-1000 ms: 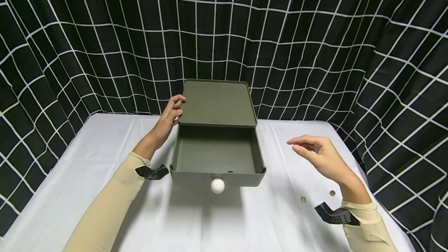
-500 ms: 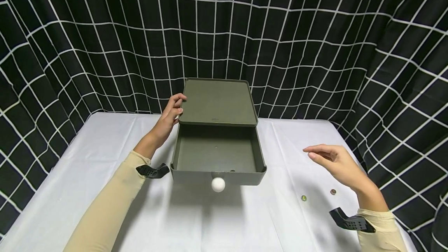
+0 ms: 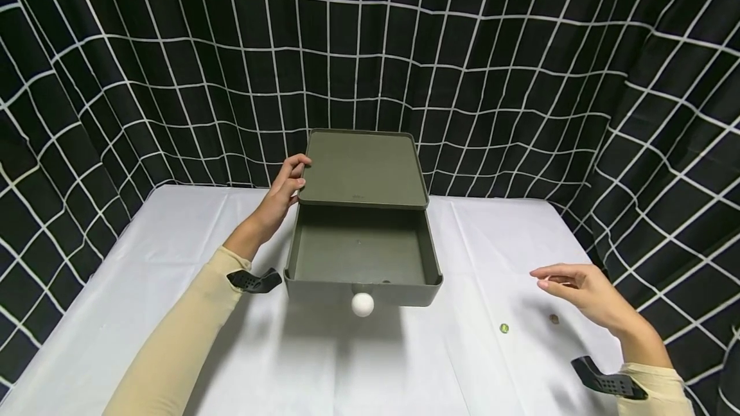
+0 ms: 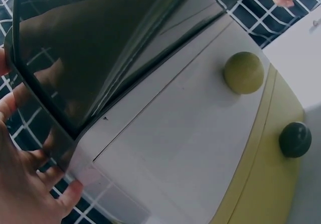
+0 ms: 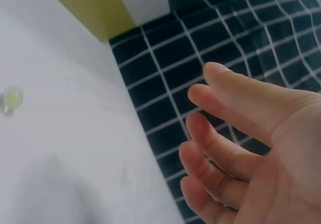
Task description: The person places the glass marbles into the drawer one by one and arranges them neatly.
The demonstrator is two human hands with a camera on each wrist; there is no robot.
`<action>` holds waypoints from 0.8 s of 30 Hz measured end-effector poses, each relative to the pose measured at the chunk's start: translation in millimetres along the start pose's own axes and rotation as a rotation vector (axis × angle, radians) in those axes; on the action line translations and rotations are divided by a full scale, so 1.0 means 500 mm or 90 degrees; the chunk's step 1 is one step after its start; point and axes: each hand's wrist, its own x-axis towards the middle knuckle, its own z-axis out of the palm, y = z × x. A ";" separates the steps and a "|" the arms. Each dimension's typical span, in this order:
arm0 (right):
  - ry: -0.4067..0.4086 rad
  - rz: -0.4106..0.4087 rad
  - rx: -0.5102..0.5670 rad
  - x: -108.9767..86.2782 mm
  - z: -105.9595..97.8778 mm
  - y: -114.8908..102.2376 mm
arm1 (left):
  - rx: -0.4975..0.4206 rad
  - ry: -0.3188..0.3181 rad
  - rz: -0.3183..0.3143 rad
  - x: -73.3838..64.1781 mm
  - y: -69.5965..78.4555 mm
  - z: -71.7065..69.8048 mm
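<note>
A drawer unit (image 3: 364, 169) with a dark olive top stands at the far middle of the table. Its top drawer (image 3: 358, 255) is pulled out, with a white round knob (image 3: 362, 305) on its front. Inside, a small dark object (image 3: 386, 282) is partly hidden behind the front wall. My left hand (image 3: 279, 198) touches the unit's left side near the top, fingers spread at its edge. My right hand (image 3: 595, 294) hovers over the table's right side, fingers loosely bent and holding nothing. Below and left of it lie a green glass-like piece (image 3: 504, 328) and a brownish one (image 3: 554, 319).
Lower drawers appear in the left wrist view: a white front (image 4: 185, 118) with a yellow-green knob (image 4: 244, 73), and a yellow front (image 4: 266, 169) with a dark green knob (image 4: 295, 139). A white cloth (image 3: 191, 230) covers the table. Dark gridded curtains (image 3: 358, 37) surround it.
My right hand has moved right and toward me, away from the drawer. My left hand and the drawer unit have stayed in place.
</note>
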 end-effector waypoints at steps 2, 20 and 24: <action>-0.024 0.016 0.003 -0.010 -0.001 0.020 | 0.005 -0.003 -0.003 -0.001 0.000 0.001; -0.155 0.186 0.009 -0.063 0.006 0.143 | -0.004 -0.005 0.000 -0.004 0.000 0.000; -0.146 0.170 -0.001 -0.063 0.012 0.141 | 0.005 -0.014 0.004 -0.003 0.000 -0.003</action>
